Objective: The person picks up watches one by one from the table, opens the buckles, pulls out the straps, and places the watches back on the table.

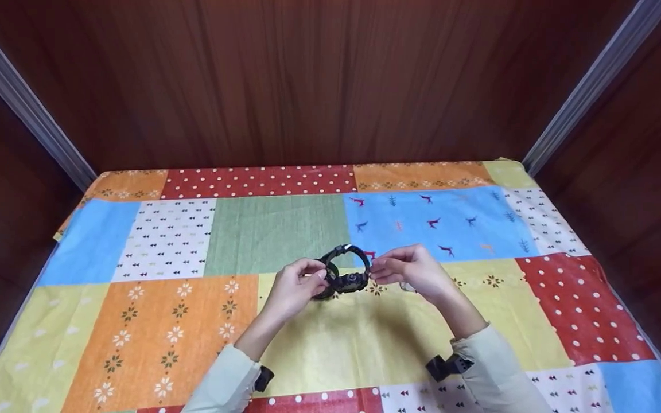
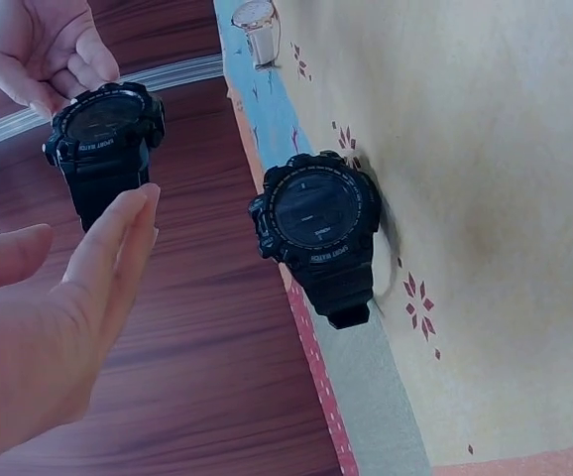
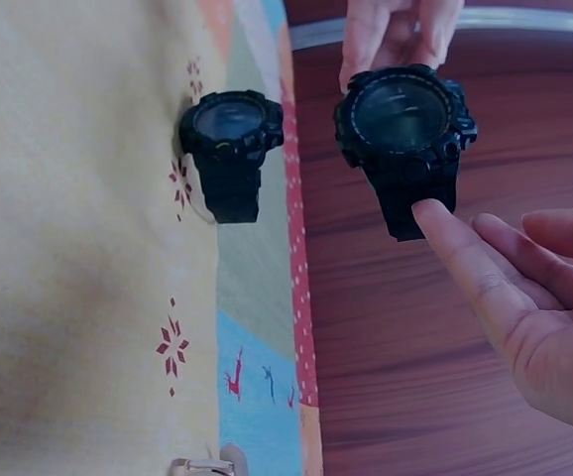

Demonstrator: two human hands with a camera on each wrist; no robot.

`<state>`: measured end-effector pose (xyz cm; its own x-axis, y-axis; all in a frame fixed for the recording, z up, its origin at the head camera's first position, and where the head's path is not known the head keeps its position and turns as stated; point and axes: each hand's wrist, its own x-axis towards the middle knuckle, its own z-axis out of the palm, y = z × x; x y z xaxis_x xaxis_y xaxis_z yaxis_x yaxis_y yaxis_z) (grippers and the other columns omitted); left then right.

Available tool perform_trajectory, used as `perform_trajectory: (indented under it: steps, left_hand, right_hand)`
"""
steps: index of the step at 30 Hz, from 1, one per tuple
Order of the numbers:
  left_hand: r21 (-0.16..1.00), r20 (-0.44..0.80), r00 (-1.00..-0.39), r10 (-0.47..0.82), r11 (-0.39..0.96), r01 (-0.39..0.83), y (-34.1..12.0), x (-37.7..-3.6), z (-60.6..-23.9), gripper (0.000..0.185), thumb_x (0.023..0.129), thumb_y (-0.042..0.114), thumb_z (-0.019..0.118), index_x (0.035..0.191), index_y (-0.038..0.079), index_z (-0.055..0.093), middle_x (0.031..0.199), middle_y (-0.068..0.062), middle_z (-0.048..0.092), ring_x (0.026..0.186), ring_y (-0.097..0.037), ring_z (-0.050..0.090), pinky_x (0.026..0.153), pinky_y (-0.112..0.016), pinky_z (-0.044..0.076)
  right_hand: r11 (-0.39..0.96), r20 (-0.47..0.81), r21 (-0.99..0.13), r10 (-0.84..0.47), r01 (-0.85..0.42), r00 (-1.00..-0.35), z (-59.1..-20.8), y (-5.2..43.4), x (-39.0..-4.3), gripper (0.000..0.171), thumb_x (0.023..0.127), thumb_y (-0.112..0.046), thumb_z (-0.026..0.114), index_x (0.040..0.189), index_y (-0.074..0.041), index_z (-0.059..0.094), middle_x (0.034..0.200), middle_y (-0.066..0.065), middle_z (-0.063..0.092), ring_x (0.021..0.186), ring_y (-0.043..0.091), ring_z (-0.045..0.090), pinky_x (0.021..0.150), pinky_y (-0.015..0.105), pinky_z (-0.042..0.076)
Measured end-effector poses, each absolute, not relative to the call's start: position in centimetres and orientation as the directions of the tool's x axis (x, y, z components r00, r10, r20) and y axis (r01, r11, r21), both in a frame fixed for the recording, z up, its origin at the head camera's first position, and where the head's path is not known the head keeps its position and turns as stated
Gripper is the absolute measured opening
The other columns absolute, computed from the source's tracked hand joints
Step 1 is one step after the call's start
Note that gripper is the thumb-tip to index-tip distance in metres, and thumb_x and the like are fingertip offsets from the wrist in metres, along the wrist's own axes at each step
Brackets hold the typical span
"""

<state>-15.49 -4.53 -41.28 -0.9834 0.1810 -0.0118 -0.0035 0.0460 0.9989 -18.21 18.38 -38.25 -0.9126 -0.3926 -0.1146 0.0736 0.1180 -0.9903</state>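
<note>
The left hand (image 1: 291, 287) is at the left side of the upper watch (image 1: 353, 280), its fingers extended and touching the strap (image 2: 108, 188), its thumb standing apart from them in the left wrist view. The right hand (image 1: 416, 269) is at the opposite side of the upper watch; its forefinger reaches straight to the strap, the thumb spread away from it in the right wrist view. Between the hands, the black upper watch is clear of the cloth (image 1: 181, 338), its strap arching in a loop and its round dial (image 3: 401, 114) facing the wrist cameras. Below and left of the upper watch, partly hidden from the head camera, the lower watch (image 2: 316, 213) rests on the cloth; it is black too, and both read SPORT WATCH. To the right of the upper watch, below the right hand, lies the pale watch (image 1: 407, 286), mostly covered in the head view. Nearer the person than the upper watch are two pale sleeves (image 1: 500, 367), with a black device (image 1: 442, 367) at each wrist. The patchwork cloth covers the desk (image 1: 284, 235) all around beneath the upper watch, and brown panels (image 1: 307, 86) rise beyond it.
</note>
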Motion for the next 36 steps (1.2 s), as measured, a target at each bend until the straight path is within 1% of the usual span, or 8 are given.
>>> perform_trajectory:
  steps: [6,12,16,20,24,29,32,36]
  left_hand:
    - [1.000,-0.024,-0.992,0.126,0.016,-0.022,-4.1,-15.9,-41.3,0.022,0.087,0.000,0.057,0.102,-0.015,0.053,0.094,-0.021,0.059,0.078,-0.025,0.064,0.072,-0.031,0.053]
    - [0.999,-0.049,-0.996,0.078,-0.010,-0.050,-3.8,-16.3,-41.0,0.018,0.085,0.002,0.061,0.095,-0.011,0.055,0.087,-0.019,0.060,0.073,-0.020,0.063,0.068,-0.031,0.054]
    - [0.998,-0.055,-0.997,0.052,0.012,-0.054,-3.8,-16.4,-40.7,0.018,0.085,0.003,0.062,0.095,-0.010,0.055,0.086,-0.018,0.059,0.071,-0.018,0.062,0.066,-0.031,0.054]
    - [0.998,-0.065,-0.997,0.044,0.008,-0.064,-3.8,-16.5,-40.6,0.023,0.084,0.003,0.063,0.097,-0.011,0.051,0.087,-0.016,0.056,0.070,-0.018,0.061,0.065,-0.030,0.054]
    - [0.996,-0.073,-0.996,0.044,-0.039,-0.074,-3.8,-16.5,-40.4,0.030,0.082,0.000,0.063,0.102,-0.011,0.044,0.088,-0.015,0.052,0.071,-0.017,0.060,0.066,-0.032,0.054]
    - [0.996,-0.042,-0.998,0.054,-0.082,-0.047,-3.9,-16.5,-40.0,0.033,0.080,-0.001,0.064,0.102,-0.011,0.041,0.088,-0.015,0.054,0.071,-0.017,0.061,0.067,-0.034,0.054]
    - [0.995,-0.024,-0.997,0.069,-0.099,-0.031,-3.9,-16.5,-39.7,0.032,0.080,-0.002,0.064,0.101,-0.010,0.041,0.088,-0.015,0.054,0.070,-0.016,0.061,0.067,-0.033,0.054]
    - [0.998,-0.010,-0.996,0.084,-0.059,-0.015,-3.9,-16.5,-39.3,0.033,0.079,-0.002,0.066,0.102,-0.008,0.042,0.091,-0.015,0.055,0.072,-0.017,0.062,0.068,-0.032,0.054]
  right_hand:
    - [0.099,-0.094,-0.993,-0.397,0.059,-0.913,-37.7,18.3,-18.0,0.025,0.090,0.004,0.046,0.103,0.025,0.052,0.095,0.030,0.062,0.081,0.028,0.065,0.078,0.040,0.051]
    - [0.052,-0.067,-0.997,-0.396,0.050,-0.916,-37.3,18.2,-17.8,0.025,0.090,0.004,0.046,0.101,0.025,0.052,0.092,0.029,0.062,0.082,0.032,0.065,0.078,0.044,0.050]
    - [0.044,-0.068,-0.998,-0.395,0.055,-0.916,-37.2,18.2,-17.8,0.025,0.090,0.004,0.046,0.101,0.025,0.051,0.092,0.028,0.063,0.080,0.029,0.065,0.078,0.044,0.050]
    - [0.024,-0.072,-0.997,-0.396,0.068,-0.915,-37.1,18.1,-17.8,0.025,0.090,0.004,0.047,0.103,0.025,0.050,0.090,0.026,0.063,0.079,0.028,0.065,0.078,0.044,0.050]
    - [0.004,-0.083,-0.996,-0.383,0.088,-0.920,-37.2,18.0,-18.0,0.024,0.089,0.005,0.050,0.104,0.023,0.050,0.087,0.023,0.063,0.079,0.032,0.065,0.076,0.044,0.051]
    - [0.054,-0.094,-0.995,-0.359,0.080,-0.929,-37.5,17.7,-18.3,0.027,0.086,0.003,0.056,0.105,0.021,0.051,0.086,0.019,0.063,0.076,0.028,0.065,0.073,0.042,0.052]
    - [0.117,-0.096,-0.991,-0.350,0.059,-0.932,-37.7,17.6,-18.5,0.034,0.085,-0.002,0.061,0.109,0.019,0.051,0.091,0.019,0.064,0.074,0.022,0.065,0.074,0.039,0.052]
    - [0.190,-0.081,-0.982,-0.349,0.014,-0.934,-37.8,17.6,-18.8,0.040,0.083,-0.004,0.064,0.116,0.016,0.051,0.100,0.023,0.063,0.079,0.021,0.065,0.077,0.033,0.051]
